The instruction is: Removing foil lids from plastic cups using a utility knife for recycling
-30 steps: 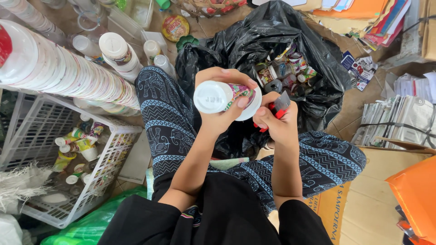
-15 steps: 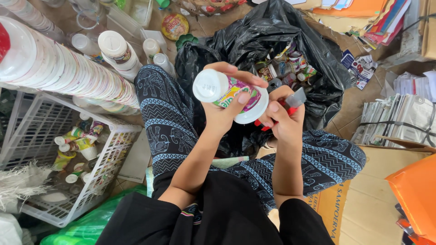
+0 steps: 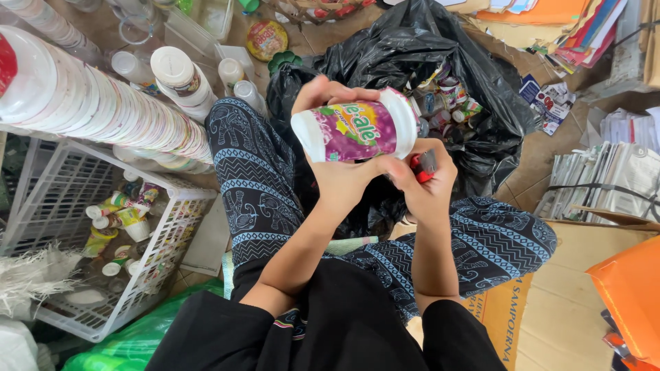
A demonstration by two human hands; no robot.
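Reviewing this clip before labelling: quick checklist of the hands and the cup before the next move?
1. Left hand grips the white plastic cup: ok.
2. Cup lies sideways, purple label up: ok.
3. Right hand holds a small red-and-grey tool: ok; kind of tool: cannot tell.
4. Tool touching the cup: cannot tell, contact hidden.
5. Black bag open behind the hands: ok.
6. White basket at the person's left, small bottles inside: ok.

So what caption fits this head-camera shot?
Left hand holds a purple-labelled cup sideways over a black bag; right hand grips a red cutter.
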